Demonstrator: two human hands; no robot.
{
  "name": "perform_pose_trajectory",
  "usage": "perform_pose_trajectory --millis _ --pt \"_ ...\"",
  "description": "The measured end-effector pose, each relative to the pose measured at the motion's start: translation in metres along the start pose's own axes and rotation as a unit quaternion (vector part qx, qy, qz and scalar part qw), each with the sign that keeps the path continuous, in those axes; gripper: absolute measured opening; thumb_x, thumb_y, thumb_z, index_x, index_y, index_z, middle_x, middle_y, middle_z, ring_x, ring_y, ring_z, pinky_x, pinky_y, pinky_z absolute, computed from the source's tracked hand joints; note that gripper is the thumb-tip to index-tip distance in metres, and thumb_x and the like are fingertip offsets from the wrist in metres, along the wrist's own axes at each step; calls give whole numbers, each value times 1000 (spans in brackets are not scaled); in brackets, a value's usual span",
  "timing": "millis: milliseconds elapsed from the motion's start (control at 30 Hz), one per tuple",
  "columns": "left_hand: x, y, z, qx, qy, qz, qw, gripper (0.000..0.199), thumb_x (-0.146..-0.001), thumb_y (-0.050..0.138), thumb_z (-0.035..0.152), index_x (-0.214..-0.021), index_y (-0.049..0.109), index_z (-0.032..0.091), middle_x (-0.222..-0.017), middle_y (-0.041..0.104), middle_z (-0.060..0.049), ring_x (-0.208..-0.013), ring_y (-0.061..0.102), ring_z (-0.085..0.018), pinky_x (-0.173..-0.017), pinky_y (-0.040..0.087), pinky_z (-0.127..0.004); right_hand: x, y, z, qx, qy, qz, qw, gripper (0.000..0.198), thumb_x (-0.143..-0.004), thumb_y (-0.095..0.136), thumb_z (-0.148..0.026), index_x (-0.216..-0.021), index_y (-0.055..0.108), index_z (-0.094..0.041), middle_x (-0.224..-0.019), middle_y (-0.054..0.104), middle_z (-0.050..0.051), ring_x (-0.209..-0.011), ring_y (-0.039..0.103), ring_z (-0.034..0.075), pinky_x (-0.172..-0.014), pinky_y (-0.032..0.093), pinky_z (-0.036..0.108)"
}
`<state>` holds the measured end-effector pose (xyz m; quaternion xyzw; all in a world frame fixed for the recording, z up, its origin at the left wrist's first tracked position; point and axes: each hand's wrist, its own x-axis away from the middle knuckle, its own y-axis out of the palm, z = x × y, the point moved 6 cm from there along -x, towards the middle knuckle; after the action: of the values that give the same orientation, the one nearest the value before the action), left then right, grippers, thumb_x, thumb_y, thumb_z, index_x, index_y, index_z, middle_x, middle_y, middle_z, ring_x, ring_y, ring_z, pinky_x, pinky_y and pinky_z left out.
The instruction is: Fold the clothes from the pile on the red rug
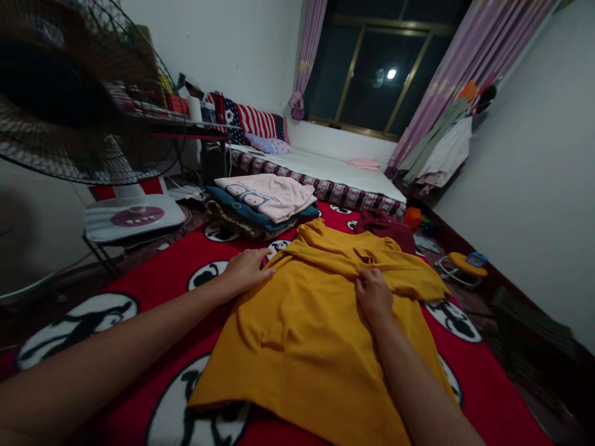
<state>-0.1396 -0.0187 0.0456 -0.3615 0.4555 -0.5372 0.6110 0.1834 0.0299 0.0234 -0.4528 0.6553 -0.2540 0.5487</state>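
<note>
Dim room; plush-looking red blanket with white, black-figured ovals [162, 269] carries clothes. Mustard-yellow long-sleeved cloth garment [316, 322] lies spread on it, softly creased: one sleeve crosses chest, body seems unfolded. Left hand [246, 272] loosely spread at garment's edge; right hand [374, 294] pinches sleeve cloth. Beyond: layered folded-clothes stack [253, 212], apparently done; rumpled maroon garment [388, 229], apparently unfolded.

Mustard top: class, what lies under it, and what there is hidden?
Under the mustard top lies the red blanket; a white oval with black markings shows past its hem. The blanket's pattern directly beneath is covered.
</note>
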Motion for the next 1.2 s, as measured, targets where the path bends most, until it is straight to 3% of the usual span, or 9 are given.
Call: perform_pose_trajectory --millis 100,233,400,600,733,967,1200 --pt "-6 8 -1 -5 -20 -15 1000 39 -75 63 43 -110 68 26 -89 73 -4 -83 66 -24 -58 37 -26 -3 -4 12 -89 7 59 994 25 -81 49 -30 -88 69 -17 -93 67 10 -83 62 24 -75 48 35" --pt "-5 11 -1 1 -27 -8 1000 28 -71 67 44 -92 71 26 -85 72 -3 -80 65 -24 -56 36 -27 -4 -6 37 -244 98 146 954 26 -76 52 -34 -86 67 -15 -86 69 11 -75 63 22 -71 51 34" --pt "-9 11 7 26 8 58 998 20 -72 66 34 -89 68 24 -90 70 -2 -82 64 -21 -61 40 -26 -1 -2 36 -358 128 145 913 25 -74 54 -35 -90 62 -18 -110 67 12 -75 65 19 -66 54 31" --pt "-48 15 29 35 46 106 993 27 -78 60 36 -102 69 27 -101 71 -2 -88 66 -21 -69 47 -27 -2 -1 28 -332 95 146 927 18 -74 53 -33 -82 60 -19 -110 66 11 -86 64 20 -75 53 35" --pt "-72 28 34 22 31 102 994 27 -76 58 23 -99 72 28 -102 72 -1 -93 66 -22 -76 49 -28 -1 2 26 -333 80 108 933 18 -73 54 -33 -84 60 -19 -112 64 12 -79 64 19 -71 54 35" --pt "-75 40 25 60 28 106 992 32 -73 56 17 -99 72 26 -103 71 -2 -95 65 -22 -80 51 -28 0 3 19 -364 104 53 924 27 -76 56 -36 -93 63 -17 -87 69 8 -62 65 19 -62 52 32" --pt "-76 38 23 79 16 97 992 30 -73 57 18 -98 73 27 -104 72 -1 -95 65 -20 -79 51 -26 -3 3 15 -305 91 44 947 25 -76 54 -37 -85 68 -18 -77 69 7 -66 63 20 -67 50 33"
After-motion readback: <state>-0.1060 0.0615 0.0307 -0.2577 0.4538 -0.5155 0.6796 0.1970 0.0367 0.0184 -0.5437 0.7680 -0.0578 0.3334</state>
